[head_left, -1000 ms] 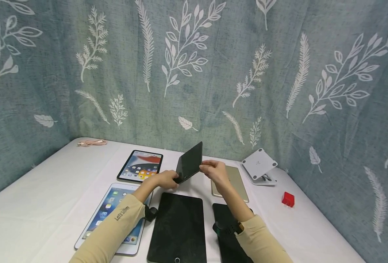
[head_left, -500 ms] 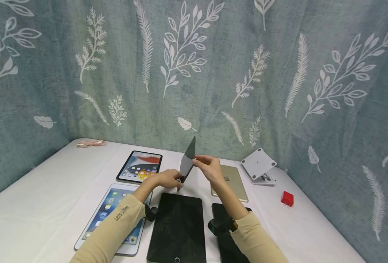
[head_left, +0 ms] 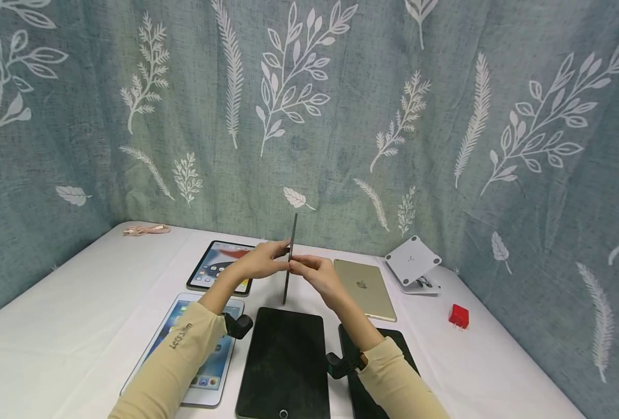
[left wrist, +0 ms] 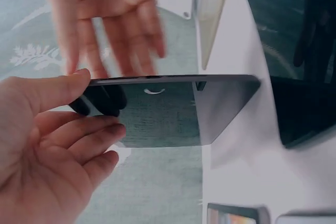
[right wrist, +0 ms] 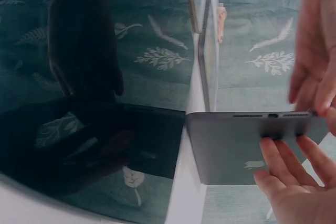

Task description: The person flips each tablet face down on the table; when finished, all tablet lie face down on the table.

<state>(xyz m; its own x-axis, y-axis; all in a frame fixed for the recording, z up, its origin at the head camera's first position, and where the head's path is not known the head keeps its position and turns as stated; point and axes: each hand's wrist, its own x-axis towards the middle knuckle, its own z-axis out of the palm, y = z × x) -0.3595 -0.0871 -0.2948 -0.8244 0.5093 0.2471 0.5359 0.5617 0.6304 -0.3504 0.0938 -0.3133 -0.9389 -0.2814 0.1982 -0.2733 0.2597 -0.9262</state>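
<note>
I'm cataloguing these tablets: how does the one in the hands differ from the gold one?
The held tablet is nearly upright between left hand and right hand; the gold tablet lies flat on the table. The held tablet's back is grey, the gold tablet's gold. Both backs bear a logo.

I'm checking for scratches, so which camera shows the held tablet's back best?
The right wrist view: there the held tablet shows its back and logo. The left wrist view shows its reflective screen side; the head view, just a thin edge.
</note>
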